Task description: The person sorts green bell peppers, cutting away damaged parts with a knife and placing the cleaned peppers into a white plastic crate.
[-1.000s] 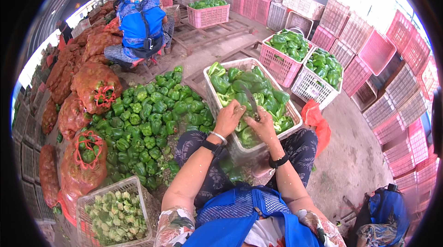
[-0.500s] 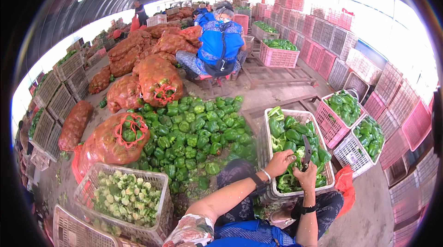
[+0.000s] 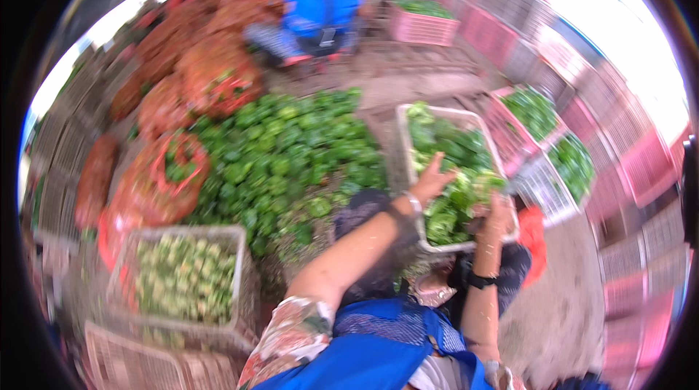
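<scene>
In front of me to the right, a pale plastic crate (image 3: 466, 115) holds green peppers (image 3: 466, 146). My left hand (image 3: 432, 180) reaches over its left side, fingers spread and apart, with no pepper clearly gripped. At the crate's near right my right hand (image 3: 496, 217) is closed, smeared by motion. A dark shape, the knife (image 3: 475, 225), shows at its palm; the blade cannot be made out. Just above the right hand lies a paler green pepper (image 3: 480, 187); whether the hand touches it I cannot tell.
A heap of green peppers (image 3: 291, 150) covers the floor ahead. Orange net sacks (image 3: 156, 186) stand left of it. A crate of pale pepper cores (image 3: 186, 277) sits at my near left. Filled pink (image 3: 510, 131) and white (image 3: 546, 190) crates stand right. A person in blue (image 3: 320, 4) sits ahead.
The view has tipped down and blurred. My left hand has opened its fingers and moved away from the right one. The knife blade, upright before, no longer shows.
</scene>
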`<state>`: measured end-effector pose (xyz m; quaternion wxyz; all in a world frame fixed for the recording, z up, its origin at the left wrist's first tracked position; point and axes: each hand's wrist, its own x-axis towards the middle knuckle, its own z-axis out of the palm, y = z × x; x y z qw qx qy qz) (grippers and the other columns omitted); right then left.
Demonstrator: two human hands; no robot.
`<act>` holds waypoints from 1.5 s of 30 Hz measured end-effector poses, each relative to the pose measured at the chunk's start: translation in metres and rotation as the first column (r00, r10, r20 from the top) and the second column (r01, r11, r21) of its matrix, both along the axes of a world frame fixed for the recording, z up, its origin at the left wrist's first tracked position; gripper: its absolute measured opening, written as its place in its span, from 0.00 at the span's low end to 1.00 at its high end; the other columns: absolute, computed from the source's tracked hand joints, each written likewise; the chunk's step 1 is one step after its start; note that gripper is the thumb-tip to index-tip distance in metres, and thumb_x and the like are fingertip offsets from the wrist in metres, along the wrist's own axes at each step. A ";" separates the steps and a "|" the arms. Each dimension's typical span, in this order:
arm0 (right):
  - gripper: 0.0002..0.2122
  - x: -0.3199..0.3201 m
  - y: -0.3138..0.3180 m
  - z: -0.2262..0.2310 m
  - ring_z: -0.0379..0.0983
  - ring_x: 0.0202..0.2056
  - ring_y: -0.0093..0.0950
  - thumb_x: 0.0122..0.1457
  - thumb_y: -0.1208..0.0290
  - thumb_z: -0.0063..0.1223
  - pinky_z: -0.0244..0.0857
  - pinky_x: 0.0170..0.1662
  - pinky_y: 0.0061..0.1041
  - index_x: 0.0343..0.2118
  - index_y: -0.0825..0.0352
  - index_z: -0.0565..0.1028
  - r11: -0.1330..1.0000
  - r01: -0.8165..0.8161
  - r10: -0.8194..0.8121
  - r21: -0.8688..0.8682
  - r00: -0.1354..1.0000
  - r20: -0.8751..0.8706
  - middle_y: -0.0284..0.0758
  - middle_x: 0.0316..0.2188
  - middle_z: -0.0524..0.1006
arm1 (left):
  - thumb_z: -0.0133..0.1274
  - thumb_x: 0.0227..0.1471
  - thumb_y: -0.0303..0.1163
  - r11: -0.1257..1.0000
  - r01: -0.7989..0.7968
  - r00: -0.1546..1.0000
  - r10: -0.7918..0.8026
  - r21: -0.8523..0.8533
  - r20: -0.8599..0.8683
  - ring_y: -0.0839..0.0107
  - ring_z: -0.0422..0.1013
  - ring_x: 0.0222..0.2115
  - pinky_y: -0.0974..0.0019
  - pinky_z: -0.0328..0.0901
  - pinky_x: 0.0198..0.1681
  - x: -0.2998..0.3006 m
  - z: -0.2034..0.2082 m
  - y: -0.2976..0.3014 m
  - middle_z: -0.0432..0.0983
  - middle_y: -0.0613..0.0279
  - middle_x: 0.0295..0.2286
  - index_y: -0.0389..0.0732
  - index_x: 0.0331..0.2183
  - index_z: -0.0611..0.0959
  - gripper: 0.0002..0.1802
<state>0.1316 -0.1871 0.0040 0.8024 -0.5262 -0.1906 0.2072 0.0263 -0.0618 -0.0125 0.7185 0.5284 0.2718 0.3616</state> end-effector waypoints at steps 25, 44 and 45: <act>0.09 -0.046 0.027 0.068 0.60 0.14 0.16 0.60 0.71 0.49 0.53 0.14 0.15 0.36 0.73 0.72 0.954 -0.161 0.227 -0.254 0.940 0.254 0.37 0.26 0.75 | 0.50 0.42 0.29 0.738 -0.438 0.321 0.662 0.514 -0.677 0.47 0.73 0.30 0.50 0.67 0.35 -0.289 -0.306 0.023 0.77 0.47 0.27 0.42 0.28 0.81 0.08; 0.11 0.004 -0.032 -0.005 0.59 0.11 0.15 0.62 0.66 0.49 0.53 0.14 0.15 0.29 0.70 0.73 0.853 0.065 0.063 -0.518 0.972 0.226 0.33 0.18 0.74 | 0.67 0.29 0.30 0.807 0.434 0.445 0.194 0.400 -0.874 0.52 0.58 0.55 0.55 0.63 0.53 -0.113 -0.346 0.115 0.61 0.56 0.53 0.44 0.53 0.66 0.45; 0.09 0.001 -0.027 -0.006 0.60 0.11 0.15 0.61 0.69 0.50 0.53 0.14 0.15 0.28 0.70 0.73 0.851 0.084 0.031 -0.518 0.977 0.209 0.32 0.18 0.73 | 0.67 0.29 0.31 0.807 0.466 0.402 0.172 0.363 -0.899 0.52 0.60 0.54 0.55 0.64 0.51 -0.114 -0.341 0.115 0.61 0.57 0.54 0.44 0.52 0.68 0.44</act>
